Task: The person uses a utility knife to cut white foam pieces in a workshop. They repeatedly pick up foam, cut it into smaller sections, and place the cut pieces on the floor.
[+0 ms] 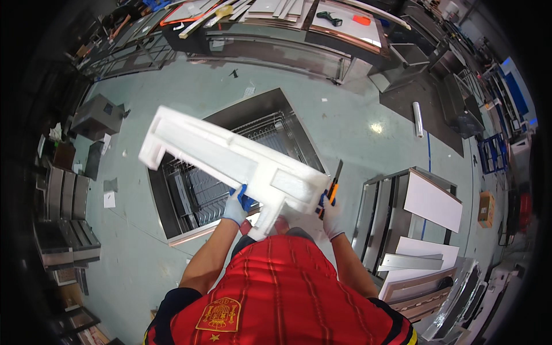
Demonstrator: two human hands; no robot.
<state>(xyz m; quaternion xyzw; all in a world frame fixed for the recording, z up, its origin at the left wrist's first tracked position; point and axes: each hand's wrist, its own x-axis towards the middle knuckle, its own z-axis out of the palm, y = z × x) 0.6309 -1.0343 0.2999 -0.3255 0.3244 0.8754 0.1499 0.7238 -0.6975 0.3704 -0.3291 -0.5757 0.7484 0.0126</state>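
A large white foam packing piece (241,150) with moulded recesses is held up in front of me, tilted down to the right. My left hand (237,208), in a white and blue glove, is closed on its lower edge beside a projecting leg. Near the foam's right end, my gloved right hand (332,218) is closed around an orange utility knife (333,191), its long dark blade pointing up. Whether the right fingers also press on the foam is hidden. Below the foam, on the floor, lies an open steel cabinet (300,133) with wire racks inside, partly covered from view.
Across the back runs a workbench (270,50) bearing panels, strips and a green drill (329,18). To the right stand steel cabinets (384,210) with white panels (432,201), a carton (486,209) and a film roll (417,119). Metal boxes (98,117) stand at left.
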